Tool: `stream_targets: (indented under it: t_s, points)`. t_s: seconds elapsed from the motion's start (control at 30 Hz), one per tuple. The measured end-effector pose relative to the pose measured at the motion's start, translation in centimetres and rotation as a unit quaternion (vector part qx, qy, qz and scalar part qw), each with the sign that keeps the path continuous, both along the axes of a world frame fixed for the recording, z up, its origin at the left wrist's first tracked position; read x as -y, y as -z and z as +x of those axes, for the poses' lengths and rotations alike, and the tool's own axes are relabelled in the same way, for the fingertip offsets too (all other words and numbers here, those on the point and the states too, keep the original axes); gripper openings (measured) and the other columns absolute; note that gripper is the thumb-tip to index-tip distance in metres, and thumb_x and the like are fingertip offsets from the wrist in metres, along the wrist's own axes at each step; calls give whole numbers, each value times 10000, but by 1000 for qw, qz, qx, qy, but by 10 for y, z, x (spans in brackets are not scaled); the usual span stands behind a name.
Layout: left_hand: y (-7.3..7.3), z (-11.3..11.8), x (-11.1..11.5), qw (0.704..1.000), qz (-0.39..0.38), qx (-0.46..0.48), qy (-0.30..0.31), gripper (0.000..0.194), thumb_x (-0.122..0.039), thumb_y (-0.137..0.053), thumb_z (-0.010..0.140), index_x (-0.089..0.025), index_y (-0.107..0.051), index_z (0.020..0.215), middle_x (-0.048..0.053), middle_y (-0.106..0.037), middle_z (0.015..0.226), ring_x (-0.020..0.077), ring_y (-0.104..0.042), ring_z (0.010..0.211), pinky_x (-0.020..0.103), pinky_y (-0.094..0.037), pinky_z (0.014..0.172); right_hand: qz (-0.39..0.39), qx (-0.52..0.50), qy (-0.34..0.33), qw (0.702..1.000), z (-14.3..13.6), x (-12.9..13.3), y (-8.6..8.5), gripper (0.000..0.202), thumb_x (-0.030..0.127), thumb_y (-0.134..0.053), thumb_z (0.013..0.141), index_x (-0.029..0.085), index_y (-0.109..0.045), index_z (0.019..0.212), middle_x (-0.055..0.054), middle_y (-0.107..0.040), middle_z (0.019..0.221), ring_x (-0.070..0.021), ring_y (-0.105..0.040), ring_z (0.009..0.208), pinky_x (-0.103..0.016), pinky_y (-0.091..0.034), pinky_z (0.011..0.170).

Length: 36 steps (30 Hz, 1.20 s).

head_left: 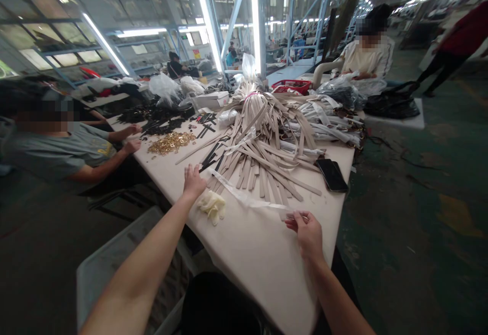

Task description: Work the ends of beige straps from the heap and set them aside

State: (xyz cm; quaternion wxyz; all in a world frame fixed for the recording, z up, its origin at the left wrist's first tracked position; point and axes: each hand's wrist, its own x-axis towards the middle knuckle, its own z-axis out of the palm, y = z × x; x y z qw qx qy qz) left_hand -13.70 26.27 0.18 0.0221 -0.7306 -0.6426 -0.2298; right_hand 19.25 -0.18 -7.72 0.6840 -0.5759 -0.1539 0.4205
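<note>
White strip (263, 205) stretches leftward from the right grip (308, 233).

The straps (267, 154) are greyish beige, the long film strip (249, 202) translucent white, and the bench (244, 248) pale cream. The crumpled glove-like item (213, 206) is pale yellow, the heaped fittings (171, 143) shiny gold, the phone (331, 175) black, the basket (292, 87) bright red. A grey T-shirt (82, 144) carries yellow print (104, 148); the floor (404, 253) is dark green with a yellow patch (461, 215).

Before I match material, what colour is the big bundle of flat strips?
The bundle of flat strips is greyish beige, seen best in the head view.
</note>
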Motion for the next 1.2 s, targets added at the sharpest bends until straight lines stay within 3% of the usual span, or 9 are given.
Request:
stream_targets:
  t_s: [0.1,0.2,0.3,0.4,0.63,0.87,0.97,1.07,1.2]
  points:
    - [-4,36,50,992,28,117,31,411,-158,-522,822,-78,-595,1218,209,-617,1237,324,-559,1199,436,-417,1026,-3,16,-8,1000,-15,2,-1,393,520,-741,788,160,-603,862,-93,-753,781,-219,-724,618,-330,-617,568]
    - [8,81,131,955,-109,259,97,247,-367,-572,880,-164,-701,934,108,-712,835,249,-680,760,347,-512,743,1,11,-29,1000,-32,4,-4,386,527,-716,809,160,-612,864,-99,-753,804,-218,-721,618,-335,-614,569]
    - [31,122,205,829,-327,420,172,382,-500,-566,888,-159,-730,840,108,-729,806,218,-680,645,298,-502,607,11,-10,-48,999,-50,6,-8,372,508,-704,825,161,-617,928,-108,-754,863,-219,-721,634,-349,-613,595]
    - [49,148,241,756,-340,533,167,367,-495,-647,844,-160,-750,954,114,-748,949,242,-702,848,300,-527,740,22,-20,-59,998,-67,8,-9,346,485,-698,832,169,-615,945,-100,-748,864,-220,-717,665,-343,-602,618]
    - [68,151,227,693,-298,653,68,373,-487,-758,743,-120,-718,797,100,-722,784,188,-660,688,272,-522,642,37,59,-125,990,-89,6,-5,312,471,-676,829,159,-678,817,-72,-724,764,-208,-688,690,-310,-569,662]
    - [68,146,205,628,-332,697,98,374,-424,-846,651,-109,-727,813,93,-711,769,154,-640,623,243,-507,569,40,66,-116,990,-91,-16,-10,374,504,-680,806,133,-704,848,-83,-723,727,-192,-662,603,-286,-540,569]
    - [71,146,197,633,-296,712,74,382,-435,-856,624,-111,-705,759,61,-683,695,145,-615,565,238,-481,513,35,80,-157,984,-90,-23,-14,383,510,-672,801,130,-705,830,-75,-717,692,-180,-641,545,-265,-506,512]
    - [74,147,194,634,-267,723,62,384,-426,-860,620,-109,-679,739,66,-687,719,167,-652,632,274,-530,601,5,183,-176,967,-75,-33,-18,376,509,-619,837,143,-699,800,-67,-715,681,-177,-632,509,-263,-477,492]
    - [74,146,197,642,-246,725,41,424,-460,-838,637,-113,-641,781,69,-683,727,164,-659,636,301,-552,645,-78,407,-124,902,-45,-59,-25,303,420,-561,888,158,-713,890,-98,-745,841,-214,-698,721,-291,-505,677]
